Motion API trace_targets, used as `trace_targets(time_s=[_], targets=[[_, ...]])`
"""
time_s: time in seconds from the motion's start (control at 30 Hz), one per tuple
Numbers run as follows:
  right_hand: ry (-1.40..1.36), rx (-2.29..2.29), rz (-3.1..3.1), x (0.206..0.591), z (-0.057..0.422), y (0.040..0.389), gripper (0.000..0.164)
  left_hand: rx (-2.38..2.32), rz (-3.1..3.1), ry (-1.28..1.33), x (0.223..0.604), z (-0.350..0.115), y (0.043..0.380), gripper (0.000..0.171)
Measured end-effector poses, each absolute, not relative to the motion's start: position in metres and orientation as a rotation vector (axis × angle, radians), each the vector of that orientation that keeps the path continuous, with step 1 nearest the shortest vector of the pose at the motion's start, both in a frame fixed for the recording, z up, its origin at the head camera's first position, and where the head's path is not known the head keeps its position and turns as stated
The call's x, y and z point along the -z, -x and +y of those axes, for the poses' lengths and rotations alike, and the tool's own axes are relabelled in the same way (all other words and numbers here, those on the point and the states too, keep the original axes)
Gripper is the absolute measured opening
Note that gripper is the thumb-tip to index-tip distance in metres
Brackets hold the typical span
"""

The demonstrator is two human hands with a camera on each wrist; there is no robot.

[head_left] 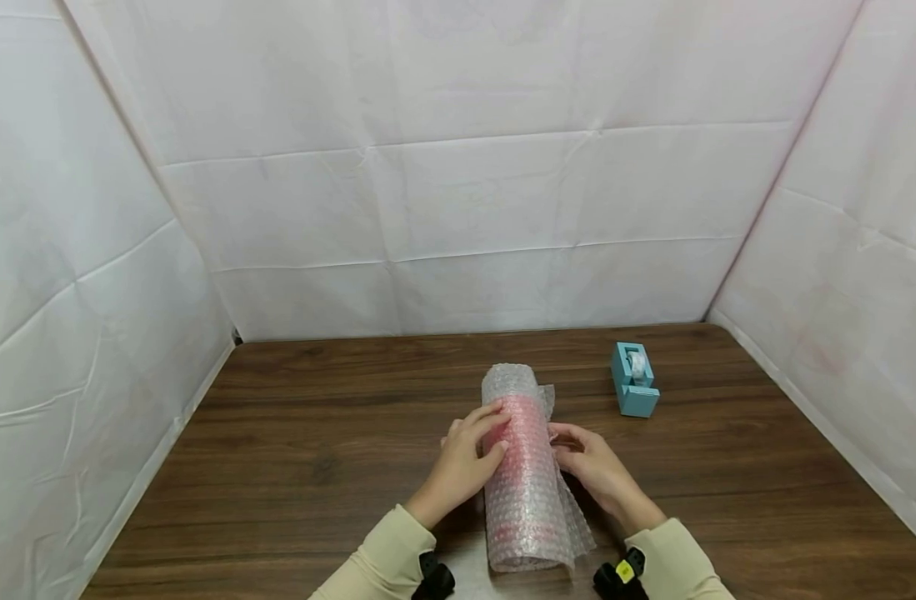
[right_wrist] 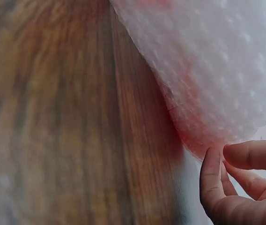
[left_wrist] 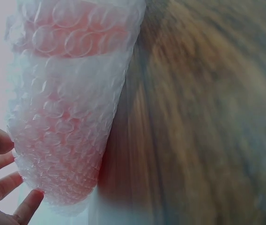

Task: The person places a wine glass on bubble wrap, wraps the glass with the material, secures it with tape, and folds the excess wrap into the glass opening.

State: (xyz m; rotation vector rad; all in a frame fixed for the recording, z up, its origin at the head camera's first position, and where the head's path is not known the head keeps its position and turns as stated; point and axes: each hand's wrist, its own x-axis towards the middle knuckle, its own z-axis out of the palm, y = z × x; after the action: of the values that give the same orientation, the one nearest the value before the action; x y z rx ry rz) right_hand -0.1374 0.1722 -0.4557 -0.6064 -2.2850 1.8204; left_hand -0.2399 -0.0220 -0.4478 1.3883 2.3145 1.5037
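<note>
On the brown wood-grain surface [head_left: 315, 467] we see a roll of bubble wrap [head_left: 528, 508] lying in front of the person, right of the middle of the head view. It encloses a pinkish-red thing [head_left: 525, 437], whose colour comes through strongly along the far half and again in a fainter band toward the near end. We cannot make out what that thing is: the bubbles blur its outline. The roll's long axis runs away from the person, its far end leaning slightly left; a loose flap [head_left: 573, 517] spreads from its right side.

The left hand [head_left: 463, 457] rests along the roll's left side and top, its grip loosely spread, fingertips touching the wrap without closing around it. The right hand [head_left: 596, 468] is at the right side, its grip nearly closed, thumb and fingertips pinching the edge of the flap. In the right wrist view the wrap is hazy, and both wrist views cut off part of the roll.

Well apart, beyond the right hand, a blue tape dispenser [head_left: 638, 403] holds a roll of clear or whitish tape [head_left: 637, 365], partly hidden within its body. White sheeting [head_left: 465, 200] forms the backdrop. We find both forearms cut off at the sleeves by the lower edge.
</note>
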Motion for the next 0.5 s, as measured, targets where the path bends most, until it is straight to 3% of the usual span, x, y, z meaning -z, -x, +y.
trace_targets(time_s=[0.5], targets=[[0.507,-2.041,-2.201,0.457,0.168,0.141,0.054,-1.579,2.288,-1.213,0.449,-0.033,0.243,0.045]])
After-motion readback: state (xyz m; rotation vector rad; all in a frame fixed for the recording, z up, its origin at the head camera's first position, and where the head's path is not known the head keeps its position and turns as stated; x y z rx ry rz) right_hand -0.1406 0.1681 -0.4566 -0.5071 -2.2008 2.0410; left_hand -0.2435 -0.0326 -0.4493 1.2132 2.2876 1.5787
